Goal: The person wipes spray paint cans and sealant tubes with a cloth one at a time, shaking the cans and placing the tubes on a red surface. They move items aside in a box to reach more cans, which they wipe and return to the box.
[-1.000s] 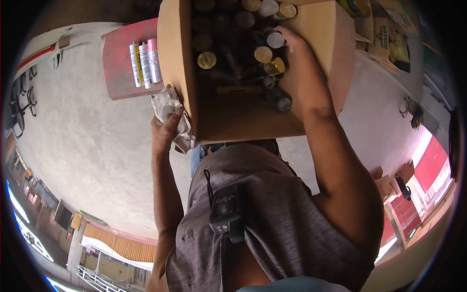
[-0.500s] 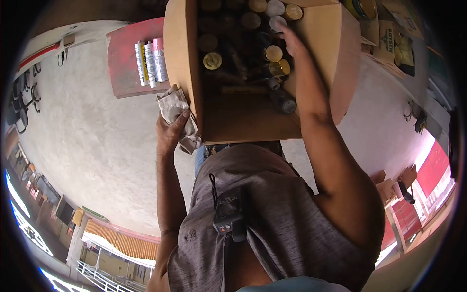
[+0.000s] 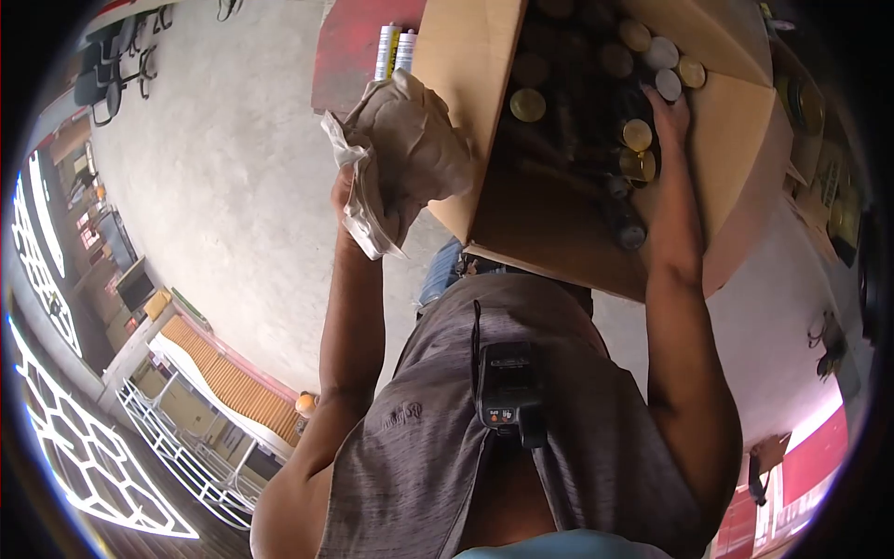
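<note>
My left hand [image 3: 344,189] grips a crumpled off-white rag [image 3: 410,140], bunched up beside the left flap of a large cardboard box [image 3: 559,238]. Part of the hand is covered by the rag's folds. Inside the box, my right hand [image 3: 672,123] is closed around a jar with a silver lid [image 3: 668,85], just below the lid; the fingertips are partly hidden. More lidded jars stand around it, among them one with a gold lid [image 3: 637,135] and another [image 3: 528,105] towards the left. A dark bottle [image 3: 627,226] lies near the box's front wall.
Beyond the left flap, sealant tubes [image 3: 396,53] lie on a red surface [image 3: 346,58]. At the right stand more cartons [image 3: 824,191] with things in them. Black chairs [image 3: 112,70] are far left, and a white railing [image 3: 186,456] is lower left.
My left hand has lifted the rag up from beside the box, and the rag now spreads wider. The view has turned, shifting the box rightward. My right hand stays at the silver-lidded jar.
</note>
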The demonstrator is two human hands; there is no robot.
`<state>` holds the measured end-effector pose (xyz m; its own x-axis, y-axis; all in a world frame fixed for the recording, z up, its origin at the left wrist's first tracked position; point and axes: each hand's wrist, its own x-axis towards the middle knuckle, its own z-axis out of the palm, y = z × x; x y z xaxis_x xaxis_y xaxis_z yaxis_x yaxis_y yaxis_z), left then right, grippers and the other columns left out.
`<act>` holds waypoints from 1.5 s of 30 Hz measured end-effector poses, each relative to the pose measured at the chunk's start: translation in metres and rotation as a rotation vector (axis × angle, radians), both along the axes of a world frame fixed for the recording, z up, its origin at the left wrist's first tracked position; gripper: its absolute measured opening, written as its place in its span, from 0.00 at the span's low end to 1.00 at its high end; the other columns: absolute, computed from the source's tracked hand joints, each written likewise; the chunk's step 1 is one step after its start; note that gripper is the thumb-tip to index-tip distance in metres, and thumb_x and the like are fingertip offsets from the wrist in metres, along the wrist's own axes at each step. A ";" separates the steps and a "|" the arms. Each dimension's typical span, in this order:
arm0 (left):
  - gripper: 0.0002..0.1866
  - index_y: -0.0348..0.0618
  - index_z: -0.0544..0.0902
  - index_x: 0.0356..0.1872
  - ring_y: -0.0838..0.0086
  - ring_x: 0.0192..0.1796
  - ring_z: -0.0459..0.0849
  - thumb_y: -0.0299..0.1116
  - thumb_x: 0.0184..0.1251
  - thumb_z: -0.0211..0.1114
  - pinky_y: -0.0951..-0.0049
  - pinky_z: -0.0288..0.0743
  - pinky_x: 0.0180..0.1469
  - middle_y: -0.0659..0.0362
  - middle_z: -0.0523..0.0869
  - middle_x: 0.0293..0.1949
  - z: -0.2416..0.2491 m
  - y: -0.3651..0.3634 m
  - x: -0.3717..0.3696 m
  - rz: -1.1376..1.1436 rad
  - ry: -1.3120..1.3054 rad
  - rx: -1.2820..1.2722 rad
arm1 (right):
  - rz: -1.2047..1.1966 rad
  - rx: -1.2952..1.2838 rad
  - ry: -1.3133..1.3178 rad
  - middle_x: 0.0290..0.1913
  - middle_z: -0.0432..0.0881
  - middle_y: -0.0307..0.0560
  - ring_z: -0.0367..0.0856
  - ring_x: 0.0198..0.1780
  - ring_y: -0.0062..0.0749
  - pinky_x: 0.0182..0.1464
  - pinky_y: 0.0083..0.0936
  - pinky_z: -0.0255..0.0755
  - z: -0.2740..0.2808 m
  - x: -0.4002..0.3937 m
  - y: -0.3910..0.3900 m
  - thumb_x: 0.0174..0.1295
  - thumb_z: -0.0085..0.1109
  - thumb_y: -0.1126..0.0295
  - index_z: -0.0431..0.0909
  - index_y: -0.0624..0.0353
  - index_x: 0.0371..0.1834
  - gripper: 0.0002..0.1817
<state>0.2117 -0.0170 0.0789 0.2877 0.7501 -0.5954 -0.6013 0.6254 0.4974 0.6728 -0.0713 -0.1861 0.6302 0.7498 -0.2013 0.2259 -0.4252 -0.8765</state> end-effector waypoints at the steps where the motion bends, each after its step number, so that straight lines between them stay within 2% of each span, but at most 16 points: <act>1: 0.35 0.45 0.69 0.72 0.51 0.66 0.78 0.44 0.66 0.67 0.42 0.76 0.65 0.48 0.76 0.68 0.001 0.002 0.005 0.005 -0.008 -0.017 | -0.060 0.015 -0.045 0.56 0.86 0.51 0.83 0.58 0.38 0.63 0.34 0.73 0.006 -0.002 -0.002 0.56 0.77 0.58 0.80 0.66 0.59 0.32; 9: 0.42 0.46 0.64 0.76 0.47 0.69 0.75 0.43 0.61 0.71 0.40 0.73 0.69 0.47 0.74 0.70 0.041 0.009 0.035 -0.099 -0.059 0.064 | -0.004 0.194 -0.083 0.65 0.80 0.55 0.78 0.66 0.41 0.71 0.35 0.66 0.182 0.034 -0.029 0.61 0.71 0.56 0.75 0.66 0.68 0.35; 11: 0.44 0.40 0.63 0.75 0.50 0.68 0.77 0.44 0.60 0.73 0.41 0.75 0.68 0.45 0.73 0.70 0.043 0.011 0.034 -0.044 -0.054 -0.009 | 0.052 0.769 0.542 0.66 0.78 0.61 0.76 0.68 0.46 0.72 0.39 0.65 0.225 0.036 -0.029 0.62 0.67 0.52 0.71 0.64 0.71 0.38; 12: 0.44 0.40 0.63 0.75 0.50 0.68 0.77 0.44 0.60 0.73 0.41 0.75 0.68 0.45 0.73 0.70 0.042 0.011 0.033 -0.060 -0.063 -0.004 | 0.039 0.799 0.497 0.64 0.78 0.65 0.77 0.67 0.50 0.71 0.43 0.67 0.241 0.023 -0.014 0.62 0.64 0.50 0.69 0.64 0.72 0.40; 16: 0.36 0.39 0.70 0.68 0.66 0.51 0.85 0.61 0.74 0.56 0.67 0.80 0.56 0.56 0.84 0.50 0.025 0.013 0.015 -0.136 0.250 0.241 | 0.429 0.408 0.344 0.60 0.81 0.53 0.81 0.60 0.37 0.64 0.35 0.73 0.254 -0.036 0.017 0.52 0.72 0.59 0.71 0.65 0.68 0.40; 18: 0.27 0.40 0.73 0.62 0.72 0.37 0.80 0.54 0.80 0.49 0.67 0.73 0.42 0.62 0.81 0.35 0.032 0.044 0.043 -0.310 -0.842 0.401 | 0.533 0.273 0.112 0.56 0.83 0.48 0.82 0.56 0.33 0.59 0.31 0.75 0.285 -0.094 0.029 0.47 0.76 0.62 0.75 0.60 0.63 0.37; 19: 0.19 0.42 0.76 0.54 0.76 0.31 0.73 0.45 0.83 0.44 0.68 0.64 0.34 0.64 0.75 0.31 0.065 0.037 0.054 -0.227 -0.616 0.315 | 0.576 0.315 0.058 0.53 0.84 0.48 0.83 0.55 0.34 0.58 0.32 0.76 0.281 -0.112 0.030 0.46 0.77 0.61 0.77 0.59 0.61 0.36; 20: 0.19 0.42 0.76 0.54 0.76 0.31 0.73 0.45 0.83 0.44 0.68 0.64 0.34 0.64 0.75 0.31 0.064 0.039 0.058 -0.229 -0.618 0.329 | 0.618 0.353 0.001 0.51 0.85 0.48 0.84 0.54 0.35 0.58 0.32 0.77 0.270 -0.131 0.027 0.45 0.78 0.61 0.78 0.57 0.59 0.34; 24: 0.37 0.34 0.78 0.55 0.55 0.48 0.82 0.35 0.36 0.77 0.61 0.76 0.50 0.48 0.81 0.50 0.033 0.061 0.076 -0.411 1.372 1.759 | 0.758 0.353 -0.163 0.52 0.85 0.56 0.86 0.53 0.51 0.55 0.39 0.79 0.282 -0.190 0.017 0.44 0.78 0.64 0.78 0.58 0.58 0.34; 25: 0.37 0.34 0.78 0.55 0.55 0.48 0.82 0.35 0.36 0.77 0.61 0.76 0.50 0.48 0.81 0.50 0.026 0.057 0.075 -0.402 1.364 1.764 | 0.705 0.285 -0.130 0.52 0.85 0.57 0.86 0.53 0.53 0.55 0.40 0.80 0.281 -0.196 0.017 0.43 0.78 0.63 0.78 0.58 0.57 0.35; 28: 0.45 0.38 0.64 0.76 0.67 0.69 0.73 0.62 0.71 0.63 0.63 0.70 0.70 0.50 0.74 0.68 0.008 0.041 0.079 -0.177 0.132 0.658 | 0.671 0.224 -0.128 0.52 0.84 0.58 0.86 0.51 0.55 0.55 0.41 0.81 0.283 -0.194 0.013 0.41 0.78 0.62 0.78 0.61 0.56 0.35; 34: 0.32 0.34 0.74 0.66 0.70 0.51 0.86 0.38 0.64 0.72 0.69 0.80 0.55 0.54 0.86 0.52 0.082 0.006 0.070 -0.428 0.644 0.673 | 0.830 0.243 -0.349 0.46 0.85 0.56 0.85 0.48 0.55 0.49 0.43 0.81 0.303 -0.192 -0.003 0.41 0.76 0.66 0.77 0.58 0.54 0.32; 41: 0.14 0.34 0.83 0.50 0.77 0.45 0.87 0.33 0.69 0.68 0.77 0.81 0.45 0.56 0.88 0.47 0.058 0.009 0.069 -0.299 0.434 0.463 | 0.857 0.305 -0.496 0.45 0.82 0.51 0.85 0.44 0.53 0.45 0.44 0.82 0.298 -0.194 -0.022 0.38 0.77 0.67 0.75 0.56 0.54 0.35; 42: 0.24 0.35 0.81 0.55 0.67 0.46 0.89 0.37 0.61 0.74 0.73 0.83 0.48 0.51 0.87 0.51 0.022 0.013 0.058 -0.334 0.739 1.117 | 0.834 0.314 -0.523 0.45 0.81 0.50 0.85 0.43 0.53 0.44 0.44 0.82 0.300 -0.193 -0.023 0.38 0.77 0.68 0.75 0.55 0.55 0.35; 44: 0.44 0.36 0.73 0.66 0.56 0.52 0.88 0.45 0.47 0.81 0.71 0.82 0.54 0.44 0.84 0.57 -0.016 0.036 0.038 -0.340 1.257 1.933 | 0.844 0.317 -0.559 0.45 0.81 0.49 0.85 0.44 0.53 0.45 0.44 0.82 0.307 -0.187 -0.023 0.38 0.77 0.68 0.75 0.55 0.55 0.35; 45: 0.59 0.39 0.64 0.73 0.46 0.62 0.82 0.50 0.35 0.83 0.62 0.79 0.62 0.40 0.81 0.60 -0.013 0.032 0.045 -0.216 1.146 2.028 | 0.834 0.321 -0.588 0.45 0.81 0.48 0.85 0.44 0.53 0.45 0.43 0.82 0.310 -0.184 -0.022 0.38 0.77 0.69 0.75 0.54 0.55 0.35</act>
<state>0.2570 0.0150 0.0662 0.6273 0.3882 0.6751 0.2516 -0.9214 0.2961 0.4890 -0.0934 0.1239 -0.1723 0.9527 0.2502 0.7623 0.2899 -0.5786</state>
